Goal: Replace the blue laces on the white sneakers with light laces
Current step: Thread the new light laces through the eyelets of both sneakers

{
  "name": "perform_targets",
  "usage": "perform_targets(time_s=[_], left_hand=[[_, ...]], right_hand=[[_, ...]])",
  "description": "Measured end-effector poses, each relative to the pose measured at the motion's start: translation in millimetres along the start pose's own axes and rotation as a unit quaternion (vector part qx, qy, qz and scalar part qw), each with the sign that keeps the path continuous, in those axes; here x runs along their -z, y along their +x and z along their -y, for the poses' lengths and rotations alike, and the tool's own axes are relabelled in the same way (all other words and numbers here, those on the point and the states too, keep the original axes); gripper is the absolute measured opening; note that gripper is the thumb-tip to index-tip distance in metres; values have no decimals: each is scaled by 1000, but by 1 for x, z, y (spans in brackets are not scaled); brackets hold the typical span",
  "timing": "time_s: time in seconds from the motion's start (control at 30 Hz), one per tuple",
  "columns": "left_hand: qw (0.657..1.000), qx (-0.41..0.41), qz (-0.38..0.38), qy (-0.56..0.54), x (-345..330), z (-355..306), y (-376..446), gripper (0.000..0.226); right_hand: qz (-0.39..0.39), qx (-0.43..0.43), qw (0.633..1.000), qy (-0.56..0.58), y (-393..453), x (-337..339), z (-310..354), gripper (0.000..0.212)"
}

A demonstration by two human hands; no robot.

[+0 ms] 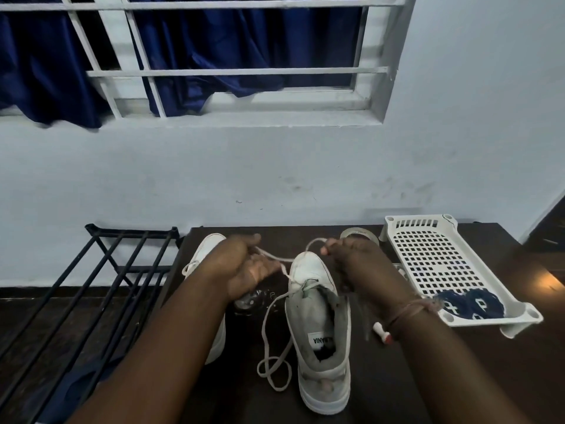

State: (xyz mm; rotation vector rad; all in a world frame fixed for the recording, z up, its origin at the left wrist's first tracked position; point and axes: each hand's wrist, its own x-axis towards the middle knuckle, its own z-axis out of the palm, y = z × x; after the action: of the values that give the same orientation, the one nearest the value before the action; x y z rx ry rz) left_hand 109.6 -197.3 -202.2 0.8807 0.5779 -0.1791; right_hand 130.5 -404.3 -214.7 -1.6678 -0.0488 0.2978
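A light lace is being threaded through the lowest eyelets of the right sneaker, which stands on the dark tabletop with its toe pointing away. One end is pinched by the left hand just left of the toe; the other end is pinched by the right hand above and to the right of it. Both grips are thus closed on the lace. A long slack loop of it lies on the tabletop beside the shoe's left side.

The left sneaker lies behind the left forearm, mostly hidden; whether it has been laced cannot be told. The blue laces have been coiled and laid in the near corner of the white perforated tray, so removal appears done.

For the step to be done well, both ends should be drawn to equal length before the next crossing is made, the lace kept flat and untwisted, and the slack loop watched so that it is not knotted or snagged. The shoe is not held down, so pulls should be kept gentle and balanced.

On the insole a white label can be read, upside down and partly cut off, as "…BANIA". A tape roll near the tray carries faint print that is too small to read.
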Motion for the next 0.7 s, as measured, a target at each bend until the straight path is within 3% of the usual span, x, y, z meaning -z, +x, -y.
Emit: perform_targets(time_s=[0.03, 0.07, 0.1, 0.17, 0.2, 0.27, 0.37, 0.5, 0.63, 0.7], left_hand=[[986, -15, 7, 164, -4, 5, -3, 17], [940, -62, 15, 336, -6, 9, -5, 28], [870, -133, 28, 474, -8, 15, -6, 42], [747, -276, 72, 600, -10, 24, -9, 50], [719, -311, 89, 615, -10, 28, -9, 40], [703, -332, 76, 625, -4, 32, -6, 22], [673, -367, -54, 640, 11, 26, 3, 15], [679, -329, -193, 627, 29, 18, 12, 22], [650, -290, -221, 667, 28, 24, 11, 16], [616, -312, -167, 704, 20, 29, 13, 40]], right_hand=[[10, 10, 999, -40, -3, -2, 0, 27], [21, 22, 997, -77, -6, -5, 3, 26], [33, 34, 993, -110, -8, -7, 4, 26], [61, 49, 988, -136, -9, -11, 4, 30], [70, 49, 987, -135, -9, -12, 4, 32], [67, 45, 986, -145, -7, -8, 2, 30], [35, 26, 987, -154, -3, 4, -1, 19], [25, -5, 985, -172, 2, 21, -9, 22], [40, -30, 981, -187, 3, 21, -12, 31], [37, -28, 982, -183, 1, 15, -12, 33]])
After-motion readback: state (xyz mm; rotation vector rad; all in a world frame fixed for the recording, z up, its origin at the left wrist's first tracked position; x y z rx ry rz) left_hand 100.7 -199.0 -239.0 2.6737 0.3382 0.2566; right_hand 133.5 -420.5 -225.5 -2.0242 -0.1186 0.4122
